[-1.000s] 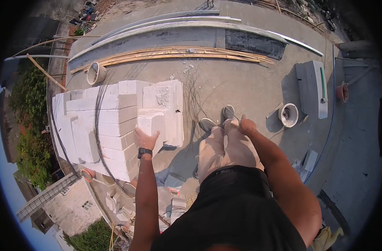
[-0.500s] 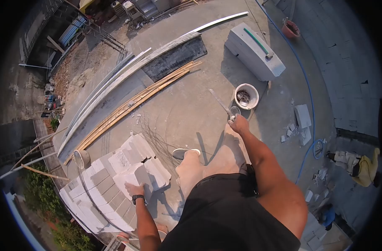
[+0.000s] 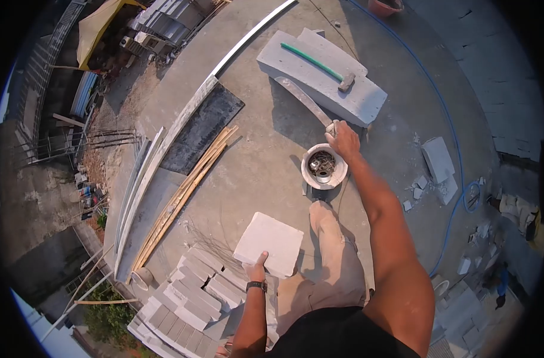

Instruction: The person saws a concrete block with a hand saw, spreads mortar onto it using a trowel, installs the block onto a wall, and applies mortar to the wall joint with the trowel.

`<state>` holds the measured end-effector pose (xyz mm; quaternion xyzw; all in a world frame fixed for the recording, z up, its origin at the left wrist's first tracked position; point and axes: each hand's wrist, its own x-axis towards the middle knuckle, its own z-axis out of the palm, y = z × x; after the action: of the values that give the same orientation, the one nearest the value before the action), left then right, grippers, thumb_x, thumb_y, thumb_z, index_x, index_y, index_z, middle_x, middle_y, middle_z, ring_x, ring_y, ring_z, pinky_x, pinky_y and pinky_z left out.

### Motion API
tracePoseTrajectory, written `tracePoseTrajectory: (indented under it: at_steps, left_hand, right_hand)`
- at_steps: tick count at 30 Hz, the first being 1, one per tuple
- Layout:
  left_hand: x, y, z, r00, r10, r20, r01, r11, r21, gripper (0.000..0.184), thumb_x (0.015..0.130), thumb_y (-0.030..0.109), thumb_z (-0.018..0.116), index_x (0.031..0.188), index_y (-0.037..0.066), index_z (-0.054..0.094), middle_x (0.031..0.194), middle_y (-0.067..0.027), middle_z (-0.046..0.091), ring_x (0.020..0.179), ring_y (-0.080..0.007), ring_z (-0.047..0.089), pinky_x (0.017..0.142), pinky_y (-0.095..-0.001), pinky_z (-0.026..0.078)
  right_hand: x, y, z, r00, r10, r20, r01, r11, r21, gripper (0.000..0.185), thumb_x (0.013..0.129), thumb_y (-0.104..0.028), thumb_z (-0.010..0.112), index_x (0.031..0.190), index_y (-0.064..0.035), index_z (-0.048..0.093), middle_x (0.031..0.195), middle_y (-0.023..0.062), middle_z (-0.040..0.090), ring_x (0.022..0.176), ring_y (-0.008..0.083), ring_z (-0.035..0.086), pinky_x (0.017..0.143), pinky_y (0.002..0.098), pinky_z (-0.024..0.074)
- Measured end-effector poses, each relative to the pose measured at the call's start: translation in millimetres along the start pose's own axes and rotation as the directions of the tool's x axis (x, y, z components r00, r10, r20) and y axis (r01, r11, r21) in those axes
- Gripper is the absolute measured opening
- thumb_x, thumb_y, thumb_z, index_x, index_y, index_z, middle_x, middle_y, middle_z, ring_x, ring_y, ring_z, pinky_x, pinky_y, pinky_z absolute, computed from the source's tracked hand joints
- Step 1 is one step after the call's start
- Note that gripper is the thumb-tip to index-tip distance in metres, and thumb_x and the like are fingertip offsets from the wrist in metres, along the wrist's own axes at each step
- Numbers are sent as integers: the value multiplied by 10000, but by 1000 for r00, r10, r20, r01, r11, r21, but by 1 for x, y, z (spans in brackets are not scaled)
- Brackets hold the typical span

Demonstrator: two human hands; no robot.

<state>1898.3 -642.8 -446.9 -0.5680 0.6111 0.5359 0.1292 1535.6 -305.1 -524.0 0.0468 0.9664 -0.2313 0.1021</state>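
Note:
My left hand (image 3: 255, 268) grips the near left edge of a squarish white block (image 3: 269, 243), its thumb on the upper face. The block is held up beside my legs, to the right of the stacked white blocks (image 3: 191, 295). In my right hand (image 3: 344, 141) is the handle of a long flat blade (image 3: 305, 100), which points up and left. Just below that hand stands a white bucket (image 3: 324, 167) with small items inside. Beyond the blade lies a large white block (image 3: 323, 77), bearing a hammer (image 3: 346, 82) with a green handle.
Bamboo poles (image 3: 185, 203) and a long board (image 3: 164, 152) lie at the left. A blue hose (image 3: 442, 101) curves down the right side, near broken block pieces (image 3: 439, 160). A person (image 3: 519, 215) is partly visible at the far right. A reddish bucket (image 3: 385, 7) stands at the top.
The view has swung toward the hammer and white bucket. My left hand has lifted the block off the stack. My right hand has carried the blade forward, past the bucket.

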Motion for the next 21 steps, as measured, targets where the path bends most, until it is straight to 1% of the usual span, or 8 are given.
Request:
tracePoseTrajectory:
  at_steps: [2,6,8,10,14,18,19,21]
  left_hand:
    - [-11,19,36,997,28,-71,-24,998,60,879,664,208,898,1319,-78,386,1292,-226,535,1165,-286,549,988,-370,443]
    - [-20,44,69,985,157,75,-164,981,107,843,652,209,907,1259,-55,383,1212,-192,539,1116,-276,558,969,-375,453]
    - [-32,54,74,992,126,22,-128,955,269,813,658,115,893,1276,-48,391,1212,-173,553,1110,-247,571,972,-361,465]
    - [-40,71,82,996,90,21,-92,974,207,793,662,107,890,1272,-50,409,1202,-170,571,1088,-251,591,952,-365,480]
    - [-43,65,42,994,98,39,-100,994,48,771,677,161,891,1244,-55,414,1215,-183,563,1068,-260,596,940,-366,485]
    - [-48,108,17,954,-23,298,86,977,-197,677,744,89,811,1314,-53,474,1251,-173,583,1126,-293,595,973,-410,491]
    - [-54,126,16,934,-2,358,71,981,-180,677,744,89,811,1314,-53,474,1251,-173,583,1126,-293,595,973,-410,491]
    - [-61,156,14,839,57,542,108,958,-267,642,806,175,765,1346,-31,484,1254,-155,607,1150,-310,604,968,-462,516]
  right_hand:
    - [47,3,5,999,-12,-37,13,1000,22,504,824,-300,744,1230,-47,583,1083,139,615,1054,329,625,900,460,501]
    - [112,11,21,999,-51,9,51,993,-105,555,820,-331,755,1262,-58,560,1130,146,605,1140,327,580,957,473,461]
    - [107,-9,20,996,71,-61,-80,984,-157,669,822,-356,755,1362,-57,498,1297,192,536,1233,366,504,1024,476,411]
    - [84,-22,35,999,30,-41,-32,998,-57,735,823,-338,756,1426,-66,438,1434,233,419,1314,391,427,1083,488,359]
    - [-27,-47,31,972,57,227,-78,993,87,718,817,-328,742,1417,-52,458,1472,222,386,1342,380,414,1088,470,372]
    - [-144,-35,58,772,32,635,-339,866,368,961,772,-717,665,1328,56,541,1287,285,593,1191,376,596,1019,438,452]
    - [-159,-44,33,580,33,814,-471,829,302,1056,768,-832,548,1373,32,518,1446,264,469,1337,365,474,1091,422,394]
    - [-183,-61,-21,524,71,849,-607,730,314,1035,775,-842,531,1365,8,538,1356,217,569,1270,327,537,1049,399,431]
